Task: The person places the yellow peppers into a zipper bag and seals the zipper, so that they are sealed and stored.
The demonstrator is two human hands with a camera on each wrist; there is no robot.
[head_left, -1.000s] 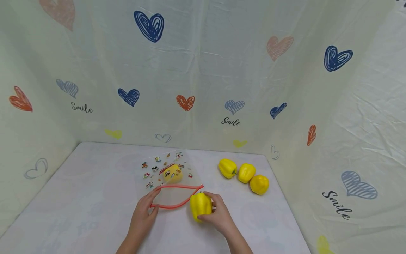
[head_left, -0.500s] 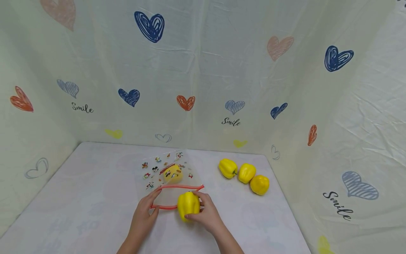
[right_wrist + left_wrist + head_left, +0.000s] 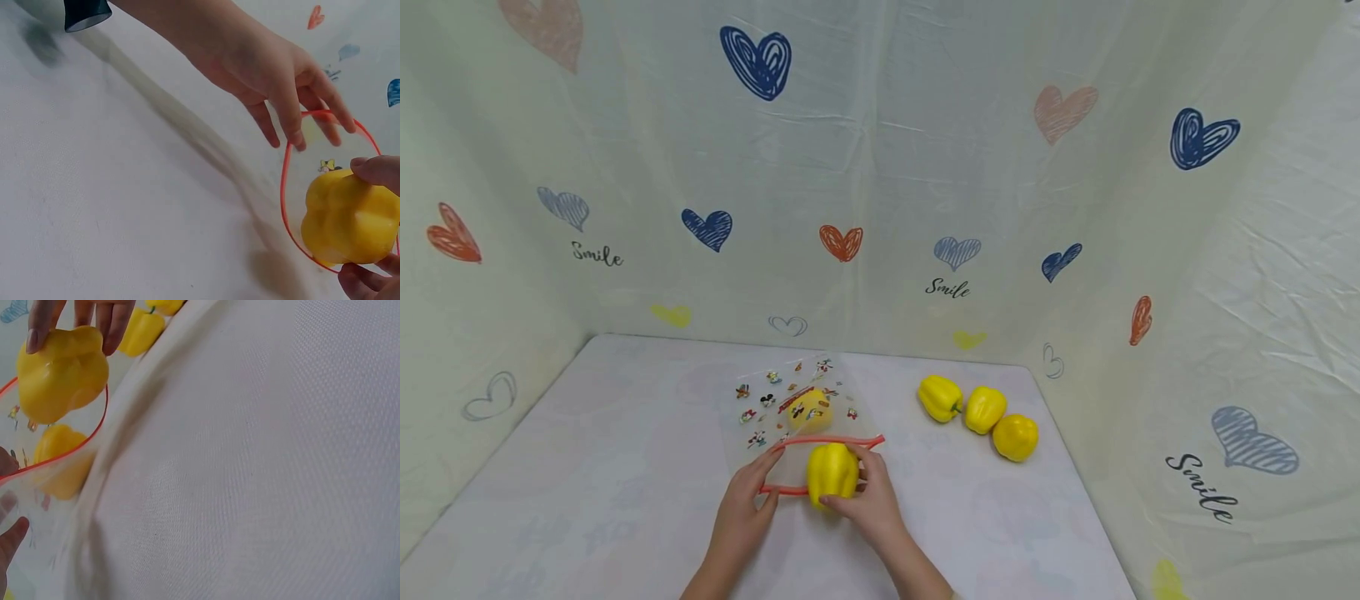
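A clear zip bag [image 3: 752, 417] with cartoon prints and a red rim lies on the table, its mouth gaping toward me. One yellow bell pepper [image 3: 808, 410] shows through the plastic inside it. My left hand [image 3: 742, 508] holds the left end of the mouth, fingers at the far rim and thumb at the near rim. My right hand [image 3: 874, 500] grips another yellow bell pepper [image 3: 831, 473] at the mouth, thumb and fingers on opposite sides. In the right wrist view this bell pepper [image 3: 350, 215] overlaps the red rim; how deep it sits is unclear.
Three more yellow bell peppers [image 3: 985, 409] lie close together at the table's back right. The white-covered table [image 3: 625, 467] meets a hanging curtain [image 3: 880, 167] printed with hearts behind and at the sides.
My right hand has carried its bell pepper leftward and slightly away from me, from the bag's right side to in front of its mouth. The left hand stays nearly still.
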